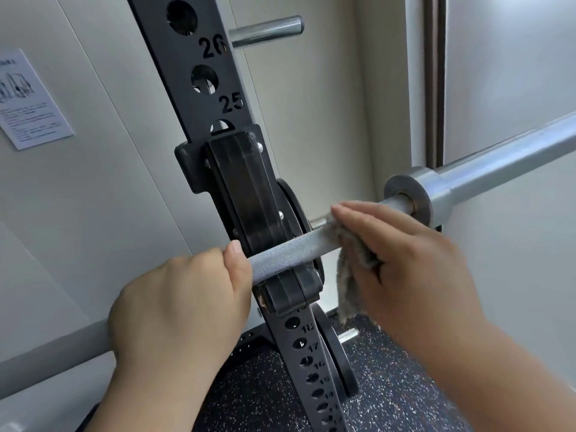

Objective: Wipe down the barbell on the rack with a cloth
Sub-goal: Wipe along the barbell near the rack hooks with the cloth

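Right fingers (pixel 358 222) lie close together and nearly straight, laid over the top of the bar (pixel 286 249) and pressing the cloth (pixel 349 285) onto it. The thumb is hidden, so I cannot tell whether it closes underneath. A grey tail of cloth hangs down below the right hand (pixel 399 263). Over to the left hand (pixel 177 307): fingers curled round the bar from above, thumb lying along the knurled steel, a full grip.

Between the two hands, the bar sits in the black hook (pixel 246 194), left hand just to one side of it, cloth just to the other. Beyond the cloth the shaft runs into the collar (pixel 408 194), and the sleeve (pixel 498 160) carries on up and to the right.

The hook hangs on the black upright (pixel 193 88), its holes stamped 26 and 25 above, 17 and 16 below. A plate (pixel 336 353) stands behind the upright low down, a bare steel peg (pixel 265 31) sticks out near the top. There is a printed sheet (pixel 28 98) on the wall at left, and dark speckled floor (pixel 389 385) underneath.
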Motion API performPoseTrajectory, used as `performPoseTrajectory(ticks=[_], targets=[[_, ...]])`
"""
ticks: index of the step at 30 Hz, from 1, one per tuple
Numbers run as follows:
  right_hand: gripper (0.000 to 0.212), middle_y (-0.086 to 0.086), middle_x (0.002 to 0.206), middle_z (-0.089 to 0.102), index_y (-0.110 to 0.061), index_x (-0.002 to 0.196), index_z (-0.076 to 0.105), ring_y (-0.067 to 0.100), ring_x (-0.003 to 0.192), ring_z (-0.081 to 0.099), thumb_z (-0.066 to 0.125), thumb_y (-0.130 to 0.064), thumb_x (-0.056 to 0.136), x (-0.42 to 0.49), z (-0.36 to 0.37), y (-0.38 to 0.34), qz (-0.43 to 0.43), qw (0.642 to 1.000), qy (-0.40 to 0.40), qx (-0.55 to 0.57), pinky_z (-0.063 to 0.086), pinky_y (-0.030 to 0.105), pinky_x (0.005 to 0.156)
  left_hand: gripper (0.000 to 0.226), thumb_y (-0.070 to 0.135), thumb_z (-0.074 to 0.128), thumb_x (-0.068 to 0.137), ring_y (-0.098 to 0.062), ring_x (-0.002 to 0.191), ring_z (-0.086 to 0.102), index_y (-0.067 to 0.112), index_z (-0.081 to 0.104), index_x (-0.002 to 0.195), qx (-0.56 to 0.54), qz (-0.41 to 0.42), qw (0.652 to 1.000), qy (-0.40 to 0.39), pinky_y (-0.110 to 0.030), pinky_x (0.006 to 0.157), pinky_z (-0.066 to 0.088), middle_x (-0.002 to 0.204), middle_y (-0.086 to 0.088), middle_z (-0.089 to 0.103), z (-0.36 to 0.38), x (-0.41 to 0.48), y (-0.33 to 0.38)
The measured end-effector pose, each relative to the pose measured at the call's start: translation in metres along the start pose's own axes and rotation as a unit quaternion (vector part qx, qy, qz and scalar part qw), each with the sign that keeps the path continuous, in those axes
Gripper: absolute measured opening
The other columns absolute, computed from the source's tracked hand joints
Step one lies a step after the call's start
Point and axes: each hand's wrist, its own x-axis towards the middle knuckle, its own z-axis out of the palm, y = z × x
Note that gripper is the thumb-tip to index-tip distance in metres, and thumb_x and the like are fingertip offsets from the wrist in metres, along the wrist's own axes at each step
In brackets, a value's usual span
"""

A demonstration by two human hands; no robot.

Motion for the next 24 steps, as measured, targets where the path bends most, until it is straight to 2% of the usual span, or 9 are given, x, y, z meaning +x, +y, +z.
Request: performPoseTrajectory(ticks=[2, 5, 7, 11, 15, 17, 19, 22, 24], targets=[[0.035, -0.015, 0.134, 0.07, -0.027, 0.129, 0.076, 0.011, 0.101, 0.074, 0.066, -0.021, 0.097, -0.005, 0.006, -0.004, 0.01, 1.0, 0.02, -0.007, 0.064, 0.034, 0.073, 0.067, 0.04, 0.007, 0.103, -0.022, 0.036, 0.031, 0.02, 0.05, 0.056, -0.001, -0.005, 0.999, 0.033, -0.022, 0.048, 0.027, 0.041, 0.005, 0.034, 0.006, 0.0, -0.003], [0.05, -0.012, 0.151, 0.06, -0.022, 0.142, 0.068, 0.012, 0.122, 0.069, 0.058, -0.011, 0.093, -0.023, 0.023, -0.019, -0.037, 0.998, -0.037, 0.031, 0.065, 0.037, 0.079, 0.053, 0.041, 0.025, 0.102, -0.018, 0.034, 0.023, 0.024, 0.034, 0.052, -0.031, 0.01, 0.994, 0.107, -0.018, 0.052, 0.026, 0.04, 0.008, 0.027, 0.009, -0.001, -0.003], [0.057, -0.012, 0.155, 0.056, -0.022, 0.145, 0.065, 0.013, 0.119, 0.071, 0.061, -0.01, 0.089, -0.026, 0.019, -0.012, -0.063, 0.996, -0.055, 0.027, 0.065, 0.036, 0.077, 0.052, 0.041, 0.029, 0.101, -0.021, 0.033, 0.028, 0.023, 0.032, 0.052, -0.046, 0.011, 0.989, 0.143, -0.019, 0.053, 0.028, 0.04, 0.006, 0.03, 0.012, -0.003, -0.002], [0.041, -0.013, 0.149, 0.062, -0.022, 0.138, 0.071, 0.003, 0.121, 0.066, 0.057, -0.022, 0.099, -0.016, 0.002, 0.02, 0.041, 0.998, 0.044, 0.004, 0.056, 0.021, 0.092, 0.052, 0.04, 0.031, 0.1, -0.024, 0.038, 0.031, 0.019, 0.034, 0.053, -0.053, -0.007, 0.982, 0.18, -0.025, 0.052, 0.03, 0.043, 0.001, 0.036, 0.016, -0.008, -0.001], [0.049, -0.009, 0.153, 0.058, -0.018, 0.143, 0.067, 0.008, 0.131, 0.063, 0.064, -0.009, 0.095, -0.026, 0.016, -0.003, -0.006, 1.0, -0.003, 0.006, 0.057, 0.025, 0.098, 0.039, 0.034, 0.034, 0.1, -0.03, 0.057, 0.039, 0.019, 0.045, 0.065, -0.055, 0.015, 0.981, 0.185, -0.036, 0.059, 0.023, 0.058, -0.001, 0.045, 0.019, -0.017, 0.001], [0.053, -0.011, 0.157, 0.055, -0.02, 0.145, 0.066, 0.014, 0.121, 0.071, 0.058, -0.009, 0.093, -0.029, 0.017, -0.012, -0.067, 0.996, -0.051, 0.022, 0.066, 0.035, 0.083, 0.037, 0.036, 0.036, 0.099, -0.034, 0.064, 0.048, 0.019, 0.053, 0.072, -0.053, 0.019, 0.984, 0.171, -0.04, 0.063, 0.028, 0.064, 0.0, 0.049, 0.019, -0.022, 0.001], [0.05, -0.012, 0.155, 0.057, -0.021, 0.142, 0.068, 0.014, 0.104, 0.077, 0.056, -0.022, 0.093, -0.024, 0.012, -0.004, -0.065, 0.997, -0.031, 0.013, 0.066, 0.036, 0.071, 0.036, 0.041, 0.036, 0.1, -0.036, 0.071, 0.053, 0.02, 0.059, 0.081, -0.046, 0.023, 0.986, 0.158, -0.045, 0.069, 0.031, 0.072, 0.0, 0.055, 0.019, -0.027, 0.001], [0.041, -0.007, 0.155, 0.056, -0.017, 0.14, 0.07, 0.01, 0.125, 0.068, 0.056, -0.015, 0.101, -0.026, 0.013, 0.007, 0.014, 0.998, 0.052, 0.021, 0.062, 0.031, 0.09, 0.039, 0.046, 0.037, 0.1, -0.037, 0.074, 0.055, 0.019, 0.063, 0.089, -0.043, 0.039, 0.986, 0.156, -0.047, 0.072, 0.033, 0.076, -0.001, 0.056, 0.02, -0.03, -0.002], [0.043, -0.002, 0.159, 0.053, -0.014, 0.143, 0.067, 0.015, 0.131, 0.065, 0.062, -0.007, 0.1, -0.035, 0.027, -0.004, -0.003, 0.999, 0.047, 0.015, 0.063, 0.035, 0.09, 0.042, 0.047, 0.036, 0.102, -0.037, 0.07, 0.054, 0.018, 0.061, 0.084, -0.037, 0.039, 0.985, 0.163, -0.046, 0.068, 0.032, 0.073, -0.003, 0.054, 0.021, -0.029, -0.003]])
